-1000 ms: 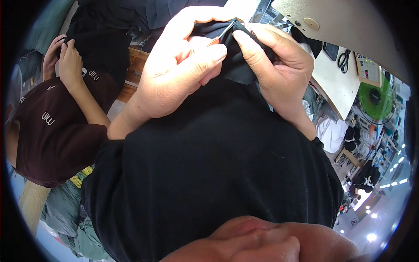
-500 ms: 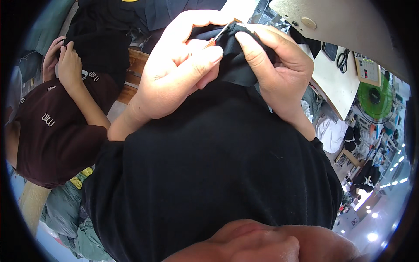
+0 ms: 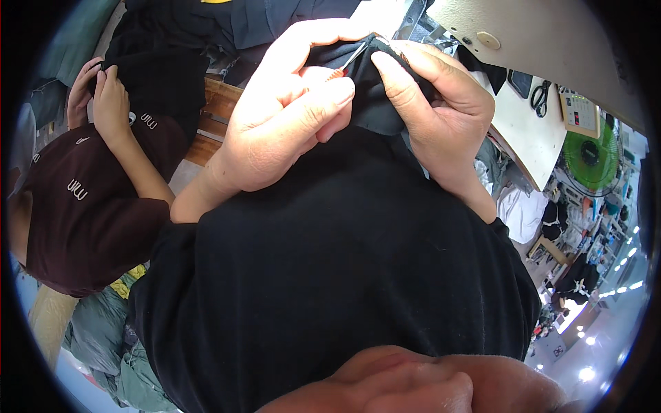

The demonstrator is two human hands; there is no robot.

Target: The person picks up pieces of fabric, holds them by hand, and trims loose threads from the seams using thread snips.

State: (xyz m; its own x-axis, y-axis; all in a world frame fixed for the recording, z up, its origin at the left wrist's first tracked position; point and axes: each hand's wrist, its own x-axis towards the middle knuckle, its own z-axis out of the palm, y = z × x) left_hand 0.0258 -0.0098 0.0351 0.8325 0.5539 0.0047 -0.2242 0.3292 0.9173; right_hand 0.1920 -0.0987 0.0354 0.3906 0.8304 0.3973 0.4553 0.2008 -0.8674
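Observation:
My left hand [image 3: 279, 120] is closed around the orange ribbed handle of a seam ripper [image 3: 336, 73], its thumb pressed along the side. The slim metal shaft slants up to the right, its tip at a fold of black fabric [image 3: 375, 103]. My left index finger stretches over the top edge of that cloth. On the other side, my right hand [image 3: 447, 113] pinches the fabric's edge between thumb and fingers, close to the tip. The cloth hangs down between both hands, in front of my black shirt. Exactly what the tip touches is too small to tell.
At the left, a co-worker in a dark brown top [image 3: 76, 206] handles black cloth [image 3: 162, 82]. A pale machine body [image 3: 544, 41] overhangs the upper right. Black scissors [image 3: 540, 98] lie on a white table [image 3: 520, 127], with a green fan [image 3: 589, 155] beyond.
My left hand has shifted slightly down and right, and the seam ripper's tip has dropped a little from the cloth's top edge. My right hand keeps its pinch, nearly still.

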